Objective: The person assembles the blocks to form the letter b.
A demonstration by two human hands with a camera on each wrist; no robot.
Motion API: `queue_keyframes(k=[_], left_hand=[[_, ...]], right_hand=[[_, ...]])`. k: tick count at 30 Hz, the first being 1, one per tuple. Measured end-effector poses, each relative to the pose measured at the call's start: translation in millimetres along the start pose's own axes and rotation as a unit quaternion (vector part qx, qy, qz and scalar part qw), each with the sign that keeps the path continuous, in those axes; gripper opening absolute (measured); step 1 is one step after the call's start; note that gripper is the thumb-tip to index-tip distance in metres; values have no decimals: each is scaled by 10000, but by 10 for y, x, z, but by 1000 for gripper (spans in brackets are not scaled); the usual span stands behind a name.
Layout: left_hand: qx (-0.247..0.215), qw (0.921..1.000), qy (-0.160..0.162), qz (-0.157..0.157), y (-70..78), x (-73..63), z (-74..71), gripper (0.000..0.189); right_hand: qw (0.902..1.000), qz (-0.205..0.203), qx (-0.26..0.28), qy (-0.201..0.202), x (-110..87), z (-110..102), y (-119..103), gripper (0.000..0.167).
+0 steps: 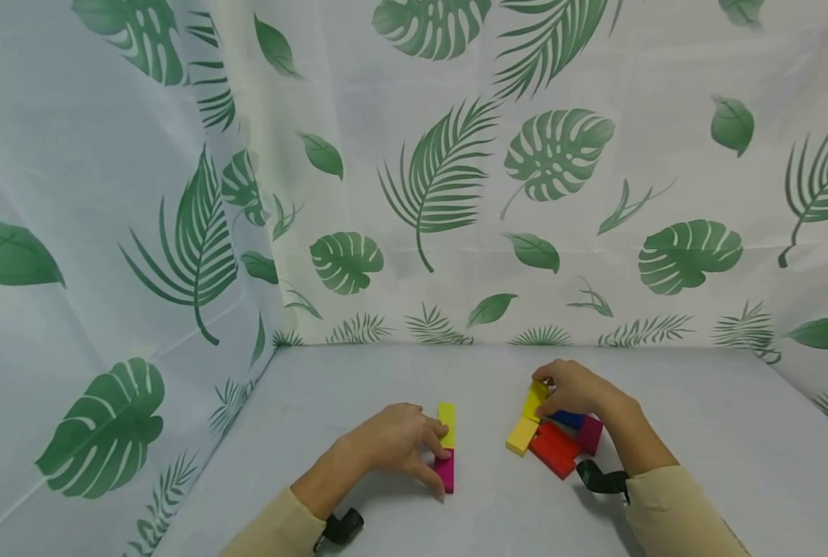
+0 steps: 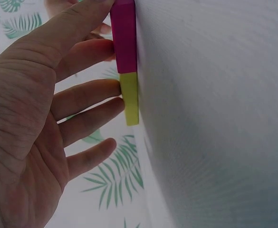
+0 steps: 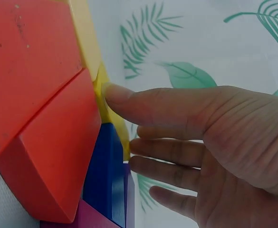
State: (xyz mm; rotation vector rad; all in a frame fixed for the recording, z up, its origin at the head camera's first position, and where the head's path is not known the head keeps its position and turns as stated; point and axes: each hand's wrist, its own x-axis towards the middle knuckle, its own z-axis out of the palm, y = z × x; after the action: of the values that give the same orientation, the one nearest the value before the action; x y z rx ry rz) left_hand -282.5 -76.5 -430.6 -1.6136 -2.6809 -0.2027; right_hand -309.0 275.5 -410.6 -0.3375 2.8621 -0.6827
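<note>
On the left, a magenta block (image 1: pixel 445 478) and a lime-yellow block (image 1: pixel 446 416) lie end to end in a straight row. My left hand (image 1: pixel 395 439) rests against them, its thumb by the magenta block's near end; the left wrist view shows fairly straight fingertips along the row's side. Over the cluster at right, my right hand (image 1: pixel 576 388) pinches a yellow block (image 1: pixel 535 401) between thumb and fingers. That block touches or nearly touches an orange-yellow block (image 1: pixel 521 436). Whether it is lifted I cannot tell.
Close by the right hand lie red blocks (image 1: pixel 555 450), a blue block (image 1: pixel 569 420) and a dark magenta block (image 1: pixel 590 435). A sliver of purple block (image 3: pixel 129 194) shows in the right wrist view. Leaf-printed cloth (image 1: pixel 449 294) walls the white tabletop (image 1: pixel 358 379).
</note>
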Motion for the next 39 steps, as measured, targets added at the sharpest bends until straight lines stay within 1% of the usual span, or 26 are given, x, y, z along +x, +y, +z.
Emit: queue_keyframes(k=[5,11,20,26,33,39], left_hand=[[55,10000,0,-35,0,3,-4,57],[72,9999,24,-89,-2,0,7,58],[59,10000,73,-8,-6,1,12,58],[90,9999,8,-55,4,8,4,57],[129,9999,79,2,6,11,4,57],[114,9999,24,-31,3,18,7,57]], right_hand=[[10000,55,-50,-47,-2,1,-3,64],[9998,112,-120,-57,-1,17,-27,61],[9995,182,-247,-109,32,52,-78,63],[9996,56,-250,-104,58,93,-95,63],[9999,-6,-70,-97,61,150,-128,62],[9995,-304,-41,-52,94,214,-156,59]])
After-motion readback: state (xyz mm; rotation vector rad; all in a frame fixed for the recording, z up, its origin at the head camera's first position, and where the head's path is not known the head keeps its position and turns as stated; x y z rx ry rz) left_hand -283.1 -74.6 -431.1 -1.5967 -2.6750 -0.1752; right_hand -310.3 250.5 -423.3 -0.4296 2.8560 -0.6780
